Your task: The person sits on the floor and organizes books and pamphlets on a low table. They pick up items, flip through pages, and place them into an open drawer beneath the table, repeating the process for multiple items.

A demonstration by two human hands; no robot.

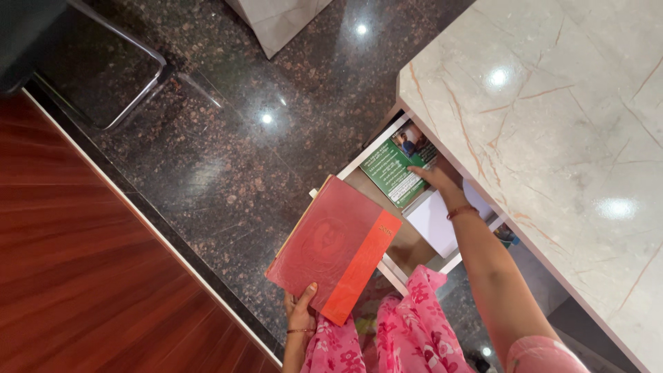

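Two books concern me: my left hand (300,319) pinches the stiff red book (334,247) at its lower edge; my right hand (434,178) rests open-fingered on the thin, glossy green booklet (391,168) in the drawer (387,266), gripping nothing.

One view only, from the person's head, looking steeply down and close over the arms. The marble desk (552,138) fills the right, its open drawer (387,262) sits centre, the dark speckled floor (228,159) runs upper middle, and the pink-clad lap lies at the bottom edge.
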